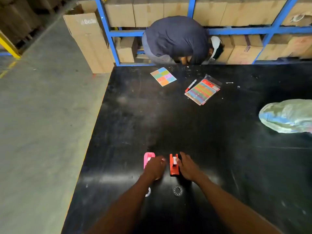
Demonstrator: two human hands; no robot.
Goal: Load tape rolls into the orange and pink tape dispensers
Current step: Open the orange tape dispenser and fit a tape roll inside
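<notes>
Both hands are down on the black surface (219, 149) near its front edge, w/ the 2 dispensers side by side and just apart. Left hand (154, 167) lies over the pink dispenser (148, 158), covering most of it; fingers curl down but whether that grip actually holds anything can't be told. Right hand (187, 166) is against the right side of the orange dispenser (174, 165), fingers resting along it; that grip looks loose, not clearly closed on it. The orange one has a white bit showing in its top slot, prob. tape or a hub, too small to be sure. Pink shows a similar pale spot, mostly hidden. 2 clear rolls sit nearer the person: 1 roll (178, 191) in plain view below the orange one, the other (148, 192) half hidden by the left forearm. So approx.: both rolls look still out on the surface, i.e. neither dispenser is loaded yet, and all the loading is left. Other items farther back don't matter here.
</notes>
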